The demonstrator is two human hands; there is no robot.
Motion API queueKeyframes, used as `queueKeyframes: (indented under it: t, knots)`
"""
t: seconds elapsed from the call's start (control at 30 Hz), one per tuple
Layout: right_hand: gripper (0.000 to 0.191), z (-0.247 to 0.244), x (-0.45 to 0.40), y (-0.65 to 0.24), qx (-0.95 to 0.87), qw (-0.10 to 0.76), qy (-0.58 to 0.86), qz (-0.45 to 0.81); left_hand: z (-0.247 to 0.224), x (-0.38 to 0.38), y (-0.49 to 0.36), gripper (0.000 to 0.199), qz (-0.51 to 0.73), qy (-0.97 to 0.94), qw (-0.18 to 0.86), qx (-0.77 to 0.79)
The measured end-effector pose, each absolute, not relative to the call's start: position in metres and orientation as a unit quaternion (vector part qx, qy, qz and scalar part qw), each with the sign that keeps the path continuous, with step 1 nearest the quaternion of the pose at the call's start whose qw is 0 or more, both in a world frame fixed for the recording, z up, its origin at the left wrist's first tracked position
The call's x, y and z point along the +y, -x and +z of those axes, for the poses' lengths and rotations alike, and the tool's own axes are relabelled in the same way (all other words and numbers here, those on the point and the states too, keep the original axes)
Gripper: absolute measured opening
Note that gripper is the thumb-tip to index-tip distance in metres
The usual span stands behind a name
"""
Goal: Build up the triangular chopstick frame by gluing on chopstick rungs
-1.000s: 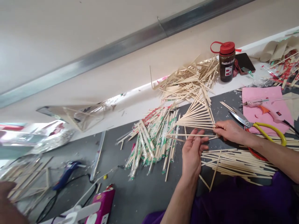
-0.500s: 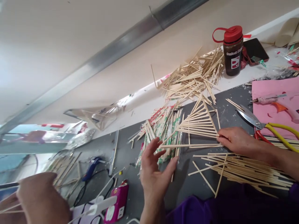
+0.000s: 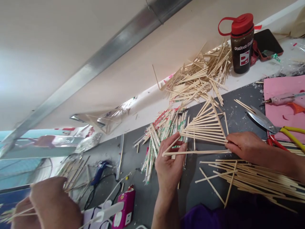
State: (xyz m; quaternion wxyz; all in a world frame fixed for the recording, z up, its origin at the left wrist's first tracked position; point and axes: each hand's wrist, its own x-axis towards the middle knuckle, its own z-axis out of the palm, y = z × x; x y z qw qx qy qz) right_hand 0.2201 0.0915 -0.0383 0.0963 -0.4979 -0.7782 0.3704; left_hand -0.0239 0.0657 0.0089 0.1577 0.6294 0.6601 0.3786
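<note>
At the bottom of the frame, your purple garment (image 3: 197, 217) borders the grey bench (image 3: 189, 190), while at lower left another person's hand (image 3: 53, 201), blurred, shows close to a few thin sticks. Your left hand (image 3: 168, 165), just right of the lower centre, reaches around the left corner of a stick frame (image 3: 205, 130), its thumb apart from the loosely curved fingers; whether the fingertips press on the wood cannot be told. Your right hand (image 3: 245, 144), right of centre, pinches the opposite corner with thumb and fingers. The stick frame lies right of centre between your hands, its pale sticks fanned out above one long lower bar. Below it, loose sticks (image 3: 259, 178) spread toward the lower right edge, several crossing at their left end. Left of your left hand sit a magenta power strip (image 3: 128, 203) and, farther up, a blue glue gun (image 3: 100, 171). Beyond your fingers, wrapped sticks (image 3: 154, 138) lie heaped near the centre. At right, yellow-handled scissors (image 3: 264, 122) rest just beside a pink cloth (image 3: 276, 86) bearing a second glue gun (image 3: 281, 99). Farther back, a tangled stick pile (image 3: 200, 79) stands by a red-capped bottle (image 3: 241, 47) at upper right, with a dark flat device (image 3: 268, 39) beside it. A metal rail (image 3: 107, 57) slants across the upper left.
</note>
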Motion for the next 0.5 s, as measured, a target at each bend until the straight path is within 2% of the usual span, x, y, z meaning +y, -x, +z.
queueKeyframes:
  t: [0.5]
  knots:
    - [0.024,-0.041,0.0893,-0.2223,-0.786,0.115,0.482,0.369,0.0038,0.0675,0.0201,0.035,0.4,-0.525,0.19,0.726]
